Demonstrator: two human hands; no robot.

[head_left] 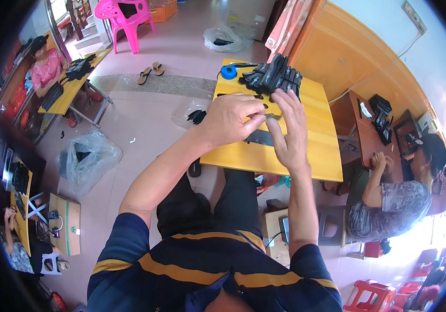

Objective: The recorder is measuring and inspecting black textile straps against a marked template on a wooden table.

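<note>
My left hand (233,118) is closed in a pinch over the yellow table (316,151), its fingertips pressed around something small and dark that I cannot make out. Close beside it, my right hand (290,132) has its fingers stretched out and its thumb apart, near the left fingertips. Below the hands a flat dark grey strip (260,137) lies on the table, partly covered by them. Beyond my right fingers rises a pile of black strap-like pieces (272,75). To its left sits a small blue rounded object (228,72). A few small black pieces lie partly hidden behind my hands.
Left of the table stands a clear plastic container (184,112) with black pieces. Plastic bags (88,158) lie on the floor, near sandals (144,76) and a pink chair (124,21). People work at other tables left and right; a cardboard box (275,229) is under my right arm.
</note>
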